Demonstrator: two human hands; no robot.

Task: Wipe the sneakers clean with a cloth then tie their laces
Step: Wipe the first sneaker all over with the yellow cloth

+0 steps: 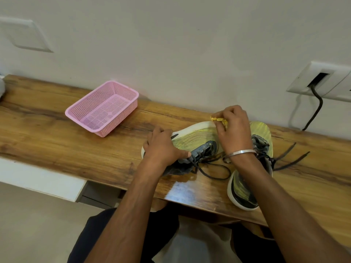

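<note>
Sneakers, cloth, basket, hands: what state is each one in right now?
Left sneaker: tipped on its side, laces untied.
Right sneaker: lying on the table, laces loose.
Yellow cloth: bunched, pressed to the left sneaker's toe.
Pink basket: upright, empty.
Left hand: gripping the left sneaker's heel.
Right hand: closed on the yellow cloth.

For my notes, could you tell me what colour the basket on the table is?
The basket is pink plastic mesh, seen clearly in the head view.

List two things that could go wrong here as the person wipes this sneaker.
1. The loose laces trail under the right hand; the yellow cloth might snag them.
2. The second sneaker sits near the wooden shelf edge; an elbow nudge could tip it off.
</note>
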